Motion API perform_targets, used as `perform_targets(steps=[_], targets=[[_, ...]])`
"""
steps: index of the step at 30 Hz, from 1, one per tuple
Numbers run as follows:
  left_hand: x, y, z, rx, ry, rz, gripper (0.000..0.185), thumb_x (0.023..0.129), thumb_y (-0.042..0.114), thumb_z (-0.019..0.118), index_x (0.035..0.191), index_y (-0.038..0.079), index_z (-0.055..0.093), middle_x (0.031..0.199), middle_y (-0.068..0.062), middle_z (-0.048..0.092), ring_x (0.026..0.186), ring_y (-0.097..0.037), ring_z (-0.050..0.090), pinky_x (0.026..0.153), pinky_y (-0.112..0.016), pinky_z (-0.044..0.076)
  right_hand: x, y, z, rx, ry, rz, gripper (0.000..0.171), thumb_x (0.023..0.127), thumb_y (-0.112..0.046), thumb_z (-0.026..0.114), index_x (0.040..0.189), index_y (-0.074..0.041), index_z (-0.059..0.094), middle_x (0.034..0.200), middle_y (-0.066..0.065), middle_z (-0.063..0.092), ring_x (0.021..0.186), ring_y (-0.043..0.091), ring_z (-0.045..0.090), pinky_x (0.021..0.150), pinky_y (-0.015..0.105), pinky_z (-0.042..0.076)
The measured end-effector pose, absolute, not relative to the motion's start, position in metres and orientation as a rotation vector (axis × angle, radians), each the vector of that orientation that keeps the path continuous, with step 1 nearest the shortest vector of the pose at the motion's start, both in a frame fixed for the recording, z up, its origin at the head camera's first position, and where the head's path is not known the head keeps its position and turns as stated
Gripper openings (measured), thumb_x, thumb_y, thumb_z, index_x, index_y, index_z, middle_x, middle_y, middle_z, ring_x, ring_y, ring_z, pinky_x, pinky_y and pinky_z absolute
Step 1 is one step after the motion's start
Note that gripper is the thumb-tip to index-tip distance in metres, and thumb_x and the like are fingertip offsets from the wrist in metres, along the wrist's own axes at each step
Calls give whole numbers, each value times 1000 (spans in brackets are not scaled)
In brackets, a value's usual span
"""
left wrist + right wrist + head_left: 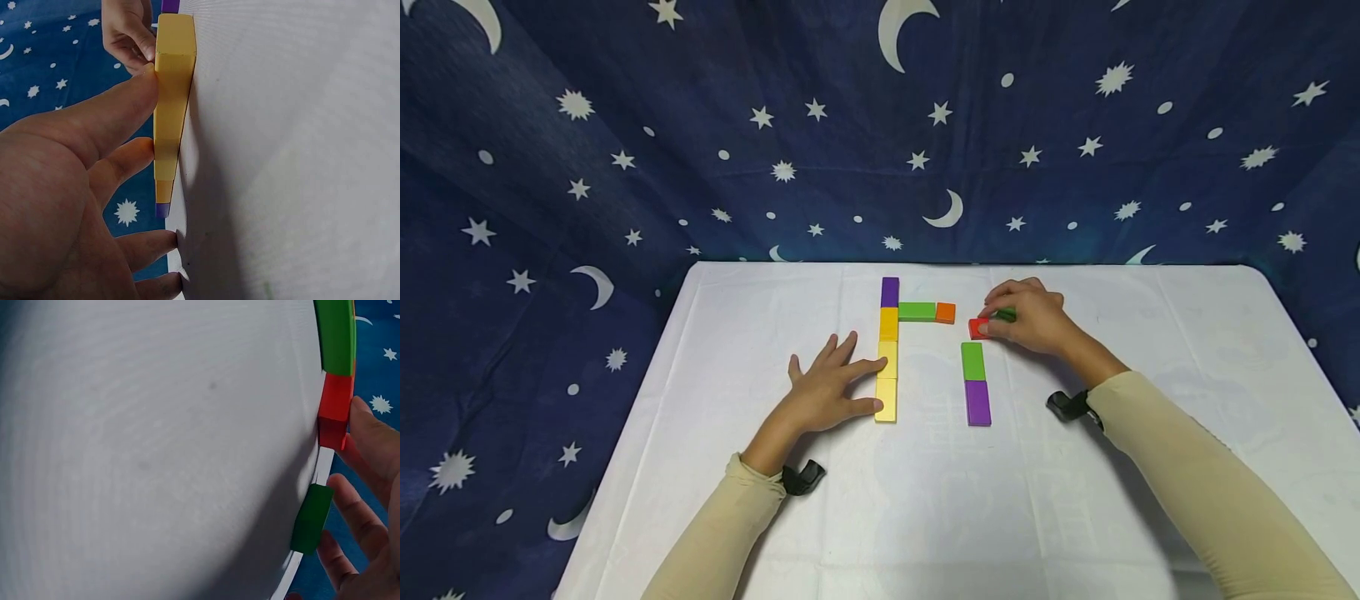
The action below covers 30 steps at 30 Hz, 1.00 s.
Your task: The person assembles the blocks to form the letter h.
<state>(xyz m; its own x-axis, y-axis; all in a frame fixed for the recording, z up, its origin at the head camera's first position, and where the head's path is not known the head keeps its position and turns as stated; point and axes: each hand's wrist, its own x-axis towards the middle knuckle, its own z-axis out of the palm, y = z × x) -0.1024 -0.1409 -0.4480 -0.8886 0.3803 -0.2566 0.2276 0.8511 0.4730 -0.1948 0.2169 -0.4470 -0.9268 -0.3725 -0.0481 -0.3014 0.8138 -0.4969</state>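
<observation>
White-clothed bench (1075,517), starred backdrop. Right hand (1033,317), grip pinching red block (977,327) and small green block (1006,314), at 1 o'clock of green-purple column (975,383). Left hand (823,392), fingers straight, touches yellow column (887,367) at 9 o'clock. Risk: a nudge likely skews rows.

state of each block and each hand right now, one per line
left hand: flat on the table, fingers touching the yellow blocks
right hand: fingers curled on the red block
red block: flat, held
dark green block: under the right hand, mostly hidden
yellow blocks: flat, end to end in a column
top purple block: flat, heading the column
green and purple pair: flat, end to end, untouched
</observation>
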Motion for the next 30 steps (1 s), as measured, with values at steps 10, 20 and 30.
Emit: perform_targets(steps=[10, 20, 30], targets=[[-103, -142, -447, 455, 2677, 616, 65, 86, 57, 74, 147, 42, 54, 173, -6, 16, 160, -36, 6, 109, -84, -6, -192, 213, -443, -530, 2863, -766, 19, 84, -28, 85, 100, -20, 78, 98, 4, 75, 118, 29, 51, 94, 64, 27], [-104, -142, -445, 455, 2671, 619, 65, 87, 57, 74, 147, 43, 53, 173, -6, 15, 160, -36, 6, 109, -85, -6, -193, 206, -443, -413, 2925, -868, 26, 84, -27, 85, 108, -19, 81, 95, 6, 75, 110, 28, 53, 90, 59, 29], [-104, -142, -443, 452, 2661, 618, 65, 87, 56, 73, 147, 43, 53, 173, -6, 15, 160, -36, 5, 109, -84, -7, -200, 196, -443, -348, 2898, -945, 23, 86, -29, 83, 107, -19, 81, 97, 8, 78, 106, 31, 58, 90, 63, 31]])
